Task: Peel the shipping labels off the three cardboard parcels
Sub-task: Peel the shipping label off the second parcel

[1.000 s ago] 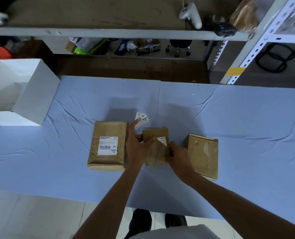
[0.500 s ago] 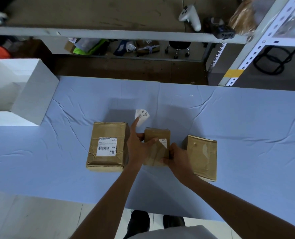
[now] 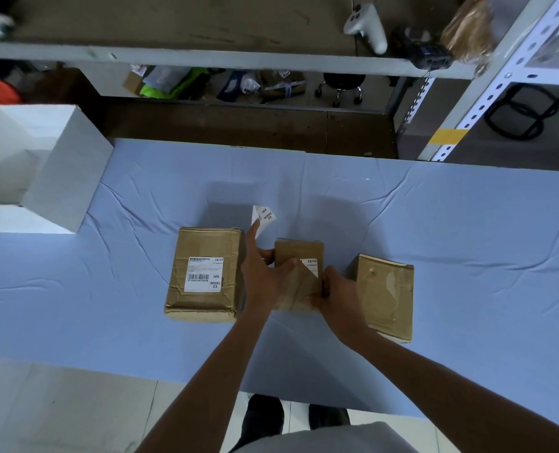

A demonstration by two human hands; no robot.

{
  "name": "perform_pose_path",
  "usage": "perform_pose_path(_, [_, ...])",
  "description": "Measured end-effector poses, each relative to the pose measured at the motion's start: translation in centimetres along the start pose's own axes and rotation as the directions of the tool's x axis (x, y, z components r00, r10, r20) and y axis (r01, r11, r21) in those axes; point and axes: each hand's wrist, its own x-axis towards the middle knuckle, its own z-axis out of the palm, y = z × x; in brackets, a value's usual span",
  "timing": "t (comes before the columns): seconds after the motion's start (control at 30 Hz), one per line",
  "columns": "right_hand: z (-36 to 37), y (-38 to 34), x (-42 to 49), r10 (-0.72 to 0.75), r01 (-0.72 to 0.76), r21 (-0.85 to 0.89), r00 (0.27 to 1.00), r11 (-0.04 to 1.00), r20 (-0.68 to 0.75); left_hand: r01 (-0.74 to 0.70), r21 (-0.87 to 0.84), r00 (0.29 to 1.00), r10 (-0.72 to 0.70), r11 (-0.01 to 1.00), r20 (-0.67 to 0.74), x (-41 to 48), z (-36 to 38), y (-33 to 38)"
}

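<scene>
Now our left hand [image 3: 264, 276] clasps the middle parcel [image 3: 299, 251] by its left side, thumb on top, a torn label strip [image 3: 265, 216] sticking up off the forefinger. Our right hand [image 3: 341, 294] grips its near right corner. The left parcel [image 3: 206, 242] wears a whole label [image 3: 204, 274]; the right parcel [image 3: 386, 295] sits just beside.

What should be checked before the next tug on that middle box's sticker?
1. Middle parcel steadied: ok, left hand and right hand both grip it.
2. Middle label off: not ok, a corner piece clings.
3. Left hand free of scraps: not ok, torn label piece at its fingertip.
4. Left parcel's label off: not ok, whole.
5. Right parcel bare: ok on top; other faces cannot tell.
</scene>
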Motion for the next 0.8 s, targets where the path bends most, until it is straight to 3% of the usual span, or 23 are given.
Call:
perform_pose_path(0.5, [-0.1,-0.1,0.1,-0.051,0.052,-0.037,0.998,0.998,0.026,-0.009,0.002,1.0,0.009,1.0,0.018,0.5,-0.1,-0.3])
perform_pose_path(0.67, [-0.2,-0.1,0.4,0.042,-0.042,0.011,0.999,0.999,0.018,0.017,-0.035,0.999,-0.015,0.999,0.037,0.4,-0.3,-0.6])
perform_pose_path(0.8, [-0.4,-0.2,0.6,0.053,-0.053,-0.006,0.997,0.999,0.053,0.014,-0.085,0.999,-0.017,0.996,-0.031,-0.2,-0.2,-1.0])
